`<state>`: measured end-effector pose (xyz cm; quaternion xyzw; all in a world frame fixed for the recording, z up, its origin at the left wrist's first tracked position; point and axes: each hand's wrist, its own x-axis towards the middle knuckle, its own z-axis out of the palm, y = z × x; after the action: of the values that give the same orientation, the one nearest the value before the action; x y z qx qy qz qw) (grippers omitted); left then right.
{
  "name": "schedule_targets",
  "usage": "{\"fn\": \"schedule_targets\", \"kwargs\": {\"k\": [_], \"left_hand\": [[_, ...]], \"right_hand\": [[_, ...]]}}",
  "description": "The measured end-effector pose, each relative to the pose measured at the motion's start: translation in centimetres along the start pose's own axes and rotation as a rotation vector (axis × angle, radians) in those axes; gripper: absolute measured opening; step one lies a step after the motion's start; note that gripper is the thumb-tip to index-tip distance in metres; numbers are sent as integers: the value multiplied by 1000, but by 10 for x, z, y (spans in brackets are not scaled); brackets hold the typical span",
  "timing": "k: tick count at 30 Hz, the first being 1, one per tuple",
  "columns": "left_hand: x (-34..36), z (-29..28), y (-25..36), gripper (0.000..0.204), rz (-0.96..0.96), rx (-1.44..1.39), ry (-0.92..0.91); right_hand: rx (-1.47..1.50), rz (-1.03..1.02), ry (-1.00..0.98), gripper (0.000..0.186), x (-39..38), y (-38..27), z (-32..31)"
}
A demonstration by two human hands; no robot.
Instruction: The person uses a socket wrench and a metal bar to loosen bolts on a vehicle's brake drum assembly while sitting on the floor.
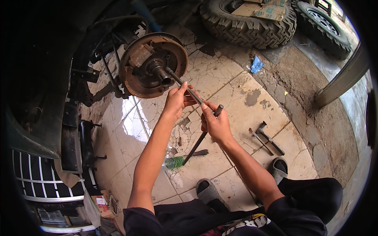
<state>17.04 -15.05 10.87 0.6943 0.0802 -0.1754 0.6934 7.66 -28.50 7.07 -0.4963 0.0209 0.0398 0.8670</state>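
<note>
A long socket wrench (178, 80) with a sliding cross bar (195, 147) runs from my hands toward a rusty brake backing plate (132, 78). My left hand (178, 101) curls its fingers round the shaft near the middle. At the shaft's near end, my right hand (216, 125) is closed round the join with the cross bar, whose lower length slants down toward the floor. The shaft's far tip meets the plate beside the hollow axle tube (162, 75); whether it sits on a bolt is too small to tell.
On the cracked tile floor (232, 185) lie a hammer (271, 138) with a thin rod beside it, a green plastic bottle (173, 163) and a dark-handled tool (201, 152). A large tyre (252, 31), a wheel (323, 23) and a post (342, 80) stand beyond. Vehicle bodywork fills the left.
</note>
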Motion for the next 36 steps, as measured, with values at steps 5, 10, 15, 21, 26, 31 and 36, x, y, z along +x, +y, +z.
{"fn": "schedule_targets", "kwargs": {"k": [5, 10, 15, 21, 26, 31, 36], "left_hand": [[5, -9, 0, 36, -119, -341, -88], [10, -3, 2, 32, -156, -597, -75], [5, 9, -1, 24, -86, -598, -55], [-15, 11, -16, 22, -97, -483, -89], [-12, 3, -9, 27, -79, -352, -100], [-10, -14, -6, 30, -51, -168, -157], [-9, -18, -8, 27, -55, -108, -110]], "right_hand": [[-952, -437, -239, 48, 1, -8, -11], [-1140, -342, -391, 53, 9, -35, -16], [-858, -414, -187, 52, -1, -31, -14], [-423, -95, -13, 43, -35, -20, 8], [101, 53, -18, 38, -18, -2, 4], [462, 200, -43, 37, -13, 5, 5], [725, 294, -33, 20, -13, 18, 3]]}}
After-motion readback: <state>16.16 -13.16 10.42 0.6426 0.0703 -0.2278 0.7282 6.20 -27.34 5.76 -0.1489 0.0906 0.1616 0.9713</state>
